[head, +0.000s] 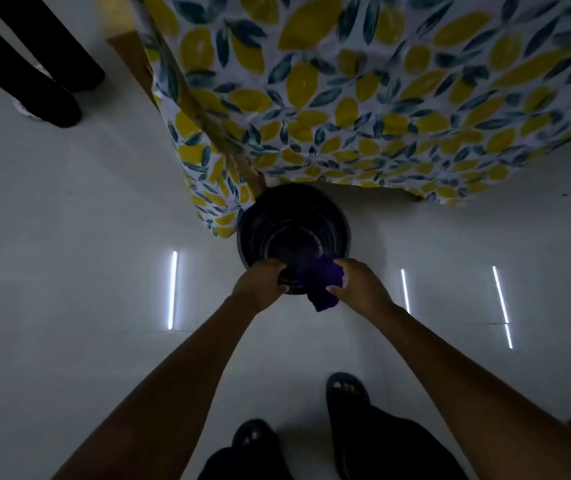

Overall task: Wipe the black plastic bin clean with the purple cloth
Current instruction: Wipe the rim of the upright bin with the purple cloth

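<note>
The round black plastic bin (292, 233) stands on the glossy white floor (86, 271) against the table's lemon-print tablecloth (381, 98). The left hand (260, 284) curls over its near rim to steady it, and the right hand (360, 285) clamps the crumpled purple cloth (322, 282) over the same rim. Wiping looks under way at that edge. The dim light hides how clean the rest is, so the ribbed inside and far wall probably remain.

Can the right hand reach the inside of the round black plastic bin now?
Probably yes: the round black plastic bin is open on top, nothing visible lies inside, and the right hand holds the purple cloth at its near rim.
</note>
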